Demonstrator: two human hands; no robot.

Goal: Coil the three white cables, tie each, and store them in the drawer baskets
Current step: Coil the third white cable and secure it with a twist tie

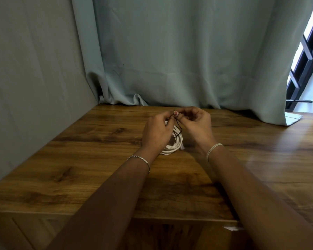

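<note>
While left hand [156,131] and right hand [197,123] pinch black tie [179,128], coil [172,146] lies mid-table [98,159], just under them. Coil likely light, limp, springy, prone to unwinding; best held across bunched strands at tie.

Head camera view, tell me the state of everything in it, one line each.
white cable: coiled, lying on the table.
black tie: runs from the fingers down onto the coil, no knot visible.
left hand: pinches the black tie.
right hand: pinches the black tie.
curtain: drawn, hem resting on the table.
</note>
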